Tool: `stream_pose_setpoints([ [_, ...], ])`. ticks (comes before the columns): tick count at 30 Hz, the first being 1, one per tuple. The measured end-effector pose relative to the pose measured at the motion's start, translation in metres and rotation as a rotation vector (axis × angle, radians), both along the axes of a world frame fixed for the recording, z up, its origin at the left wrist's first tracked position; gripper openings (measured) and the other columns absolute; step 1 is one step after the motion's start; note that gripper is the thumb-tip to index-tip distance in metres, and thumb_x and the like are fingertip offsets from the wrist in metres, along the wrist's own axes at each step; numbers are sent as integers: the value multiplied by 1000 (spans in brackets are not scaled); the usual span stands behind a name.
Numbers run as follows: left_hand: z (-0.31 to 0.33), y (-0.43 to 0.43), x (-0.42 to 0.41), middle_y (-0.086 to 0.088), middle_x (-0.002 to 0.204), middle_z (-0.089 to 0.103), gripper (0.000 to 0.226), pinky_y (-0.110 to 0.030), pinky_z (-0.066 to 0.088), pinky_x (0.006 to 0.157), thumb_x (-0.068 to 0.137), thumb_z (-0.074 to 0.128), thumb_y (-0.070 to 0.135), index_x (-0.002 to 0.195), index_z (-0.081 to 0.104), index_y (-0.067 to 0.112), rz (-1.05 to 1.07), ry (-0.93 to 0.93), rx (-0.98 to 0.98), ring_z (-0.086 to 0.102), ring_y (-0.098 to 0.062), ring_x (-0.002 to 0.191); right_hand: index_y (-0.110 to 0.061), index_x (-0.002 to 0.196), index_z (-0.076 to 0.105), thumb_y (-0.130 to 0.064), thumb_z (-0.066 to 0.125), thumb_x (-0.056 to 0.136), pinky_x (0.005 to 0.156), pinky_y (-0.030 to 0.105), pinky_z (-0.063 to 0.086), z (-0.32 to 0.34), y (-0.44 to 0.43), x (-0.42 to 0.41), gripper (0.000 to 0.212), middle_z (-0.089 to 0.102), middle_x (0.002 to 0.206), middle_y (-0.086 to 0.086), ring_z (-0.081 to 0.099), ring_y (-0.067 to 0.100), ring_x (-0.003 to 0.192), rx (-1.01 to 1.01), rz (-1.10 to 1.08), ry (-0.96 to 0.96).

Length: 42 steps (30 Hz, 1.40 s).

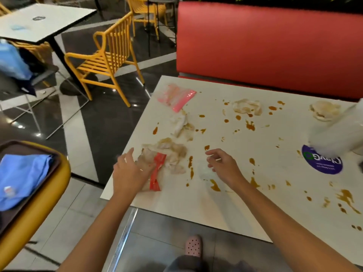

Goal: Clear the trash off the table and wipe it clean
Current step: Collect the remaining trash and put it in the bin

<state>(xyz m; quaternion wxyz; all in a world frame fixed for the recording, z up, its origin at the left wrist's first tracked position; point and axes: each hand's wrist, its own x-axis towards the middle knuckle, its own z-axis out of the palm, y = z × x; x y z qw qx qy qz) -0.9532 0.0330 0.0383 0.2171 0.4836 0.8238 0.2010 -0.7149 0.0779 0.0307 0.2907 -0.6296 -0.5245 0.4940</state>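
Observation:
The white table [196,205] is spattered with brown sauce stains [215,185]. My left hand [128,171] rests on a pile of crumpled tissue [172,150] with a red sachet [157,171] near the table's left edge; its fingers are blurred. My right hand [223,163] hovers with loosely curled fingers over a small clear plastic scrap [205,172] and holds nothing I can see. Farther back lie a pink plastic wrapper [177,97] and more soiled tissues [182,124], [247,107], [325,112]. A blurred clear plastic item [337,134] stands at the right.
A brown tray holding a blue cloth [25,175] sits on a yellow cart [39,209] at my left. A red bench [265,48] backs the table. Yellow chairs [106,59] and another table [43,20] stand beyond. A purple sticker [322,163] marks the tabletop.

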Motion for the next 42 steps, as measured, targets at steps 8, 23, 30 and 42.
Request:
stream_pose_setpoints([
  [8, -35, -16, 15, -15, 134, 44, 91, -39, 33, 102, 78, 63, 55, 145, 19, 10, -69, 157, -137, 41, -33, 123, -19, 104, 60, -14, 49, 93, 54, 6, 39, -4, 3, -27, 16, 54, 92, -2, 52, 6, 74, 61, 119, -74],
  [23, -10, -37, -16, -2, 124, 53, 81, -46, 47, 90, 66, 69, 45, 135, 36, 21, 1, -55, 10, 52, -24, 109, -32, 145, 23, -35, 73, 76, 114, 40, 14, -23, 38, -71, 85, -3, 157, -5, -7, 20, 143, 149, 719, -540],
  [30, -6, -42, -29, -1, 125, 49, 76, -35, 53, 77, 74, 71, 41, 136, 32, 23, 51, -110, -26, 50, -14, 96, -18, 131, 48, -20, 61, 87, 96, 25, 34, -47, 37, -62, 46, 45, 132, 0, 36, 18, 123, 309, 669, -588],
  [42, 9, -11, -18, -2, 124, 49, 68, -35, 54, 73, 79, 68, 37, 135, 33, 22, 4, -193, 69, 53, -15, 93, -7, 104, 67, 0, 60, 86, 69, 3, 42, -7, 27, -10, 21, 59, 86, -6, 54, 8, 81, 259, 165, -143],
])
